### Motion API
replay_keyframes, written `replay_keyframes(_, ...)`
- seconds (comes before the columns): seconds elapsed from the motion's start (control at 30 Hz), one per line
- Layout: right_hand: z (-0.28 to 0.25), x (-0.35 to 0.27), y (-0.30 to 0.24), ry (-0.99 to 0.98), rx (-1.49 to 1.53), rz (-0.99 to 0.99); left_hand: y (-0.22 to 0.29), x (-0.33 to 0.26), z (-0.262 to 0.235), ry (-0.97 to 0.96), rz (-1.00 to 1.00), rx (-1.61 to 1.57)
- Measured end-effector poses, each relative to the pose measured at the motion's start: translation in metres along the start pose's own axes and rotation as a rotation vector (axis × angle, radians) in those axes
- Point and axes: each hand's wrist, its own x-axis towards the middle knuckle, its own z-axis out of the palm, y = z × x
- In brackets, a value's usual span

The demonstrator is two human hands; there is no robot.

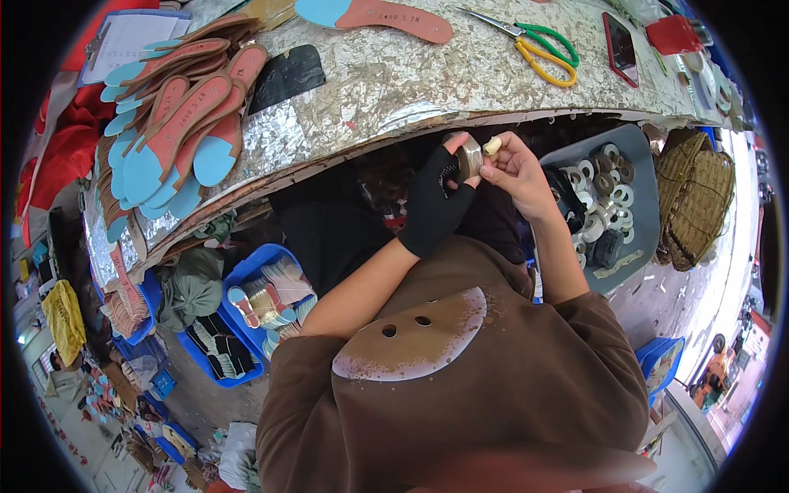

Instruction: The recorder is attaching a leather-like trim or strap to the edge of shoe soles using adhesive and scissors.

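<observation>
My left hand (438, 197), in a black fingerless glove, is closed around a roll of tape (469, 158), just below the bench edge. The roll is brownish with a pale, shiny rim. Close against its right side is my right hand (515, 175), bare, with fingers curled and thumb at the roll. A cream-coloured cover (492, 146) sits on one of its fingertips. Whether those fingers pinch the tape's loose end is too small to tell. Both hands are above my lap, nearest the bench's front edge.
On the worn bench (370, 90) lie stacked pink-and-blue insoles (177, 131), a single insole (378, 16), scissors (542, 49), a black sheet (288, 78) and a phone (620, 49). A grey bin (641, 164) of tape rolls stands right, beside a woven basket (697, 197). Blue crates (238, 275) stand left.
</observation>
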Motion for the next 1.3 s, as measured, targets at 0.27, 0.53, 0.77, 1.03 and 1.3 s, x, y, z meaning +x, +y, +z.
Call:
replay_keyframes(0.27,0.011,-0.001,-0.002,0.175,0.032,-0.053,0.001,0.002,-0.007,-0.026,-0.03,-0.005)
replay_keyframes(0.53,0.001,-0.001,0.007,0.157,-0.25,-0.073,0.0,-0.001,-0.007,-0.076,0.005,0.325)
replay_keyframes(0.77,0.004,-0.004,0.008,0.044,-0.026,-0.029,-0.007,0.0,-0.011,-0.071,-0.013,-0.044)
replay_keyframes(1.03,0.008,-0.01,0.006,-0.026,0.428,0.01,0.002,-0.001,-0.01,-0.119,-0.152,-0.431)
replay_keyframes(1.3,-0.114,-0.022,0.011,0.024,0.465,-0.158,-0.017,-0.004,-0.037,-0.17,-0.332,-0.907)
